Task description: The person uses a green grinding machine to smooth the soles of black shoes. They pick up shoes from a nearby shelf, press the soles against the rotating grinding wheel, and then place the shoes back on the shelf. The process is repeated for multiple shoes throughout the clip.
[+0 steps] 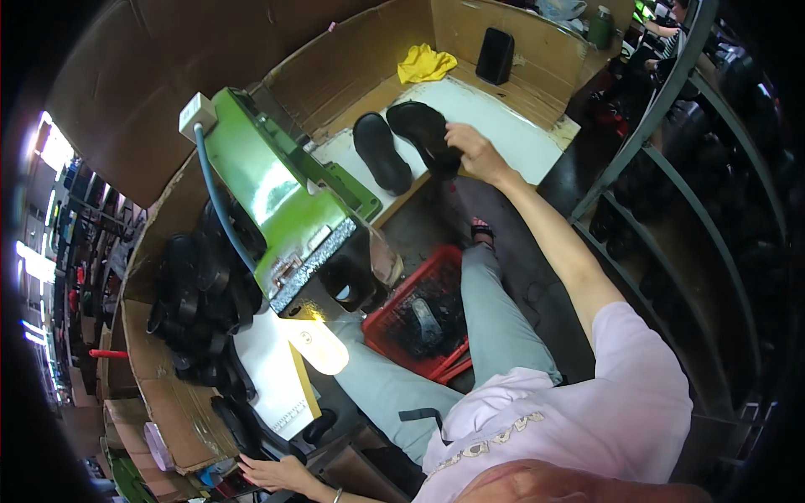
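At the far side, my right hand (476, 153) pinches the right edge of a black shoe (417, 128) that rests on the white board (503, 126). Another black shoe (381, 153) lies just left of it on the same board. Low on the left, my left hand (277, 474) reaches with fingers stretched out to the near end of a black shoe (237, 426); whether it touches is hard to tell. Between the hands stands a green machine (268, 180) with a lit work area at its near end.
Black shoes (197, 281) are heaped left of the machine inside cardboard walls (159, 411). A notebook (272, 377) lies beside them. Below the machine sits a red crate (402, 352). A yellow cloth (425, 63) and a black block (495, 56) are at the back; a metal rack (646, 151) stands right.
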`<state>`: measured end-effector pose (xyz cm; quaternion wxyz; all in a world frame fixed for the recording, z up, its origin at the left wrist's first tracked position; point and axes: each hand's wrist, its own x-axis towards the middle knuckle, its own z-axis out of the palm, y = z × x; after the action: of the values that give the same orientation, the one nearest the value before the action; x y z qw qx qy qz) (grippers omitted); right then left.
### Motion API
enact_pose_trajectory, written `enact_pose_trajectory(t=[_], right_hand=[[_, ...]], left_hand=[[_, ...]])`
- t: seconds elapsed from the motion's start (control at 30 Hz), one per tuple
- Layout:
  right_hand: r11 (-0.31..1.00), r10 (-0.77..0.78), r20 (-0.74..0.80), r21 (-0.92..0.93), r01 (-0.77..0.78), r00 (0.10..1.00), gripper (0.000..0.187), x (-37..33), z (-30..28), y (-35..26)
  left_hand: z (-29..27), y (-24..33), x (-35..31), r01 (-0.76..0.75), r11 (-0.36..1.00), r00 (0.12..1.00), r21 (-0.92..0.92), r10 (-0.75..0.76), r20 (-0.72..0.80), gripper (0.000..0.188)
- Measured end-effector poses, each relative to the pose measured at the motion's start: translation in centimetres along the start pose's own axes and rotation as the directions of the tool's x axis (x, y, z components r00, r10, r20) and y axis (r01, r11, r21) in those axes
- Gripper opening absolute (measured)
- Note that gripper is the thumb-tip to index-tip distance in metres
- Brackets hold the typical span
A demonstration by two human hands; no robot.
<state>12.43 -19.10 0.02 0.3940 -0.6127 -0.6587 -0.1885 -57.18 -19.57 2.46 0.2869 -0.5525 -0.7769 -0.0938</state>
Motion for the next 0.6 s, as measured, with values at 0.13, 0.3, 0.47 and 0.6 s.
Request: enact_pose_trajectory(t=[0.13, 0.3, 0.47, 0.6], right_hand=[[0.998, 0.029, 0.147, -0.058, -0.020, 0.989, 0.043, -1.2, 2.4, 1.0], [0.971, 0.236, -0.060, 0.047, -0.233, 0.970, 0.055, -2.4, 1.4, -1.7], [0.895, 0.445, -0.165, 0.106, -0.433, 0.880, 0.054, -8.4, 0.8, -3.0], [0.828, 0.520, -0.058, 0.276, -0.487, 0.852, 0.051, -11.7, 3.6, -9.4]], left_hand=[[2.0, -3.9, 0.8, 0.177, 0.984, 0.891, 0.011, -0.165, 0.424, 0.087], [6.5, -6.1, 0.0, 0.025, 0.981, 0.939, -0.192, 0.043, 0.340, 0.067], [7.4, -4.5, 1.5, -0.010, 0.967, 1.000, -0.253, 0.006, -0.020, 0.057], [6.8, -10.5, 0.4, -0.025, 0.998, 1.000, 0.055, 0.025, -0.012, 0.048]])
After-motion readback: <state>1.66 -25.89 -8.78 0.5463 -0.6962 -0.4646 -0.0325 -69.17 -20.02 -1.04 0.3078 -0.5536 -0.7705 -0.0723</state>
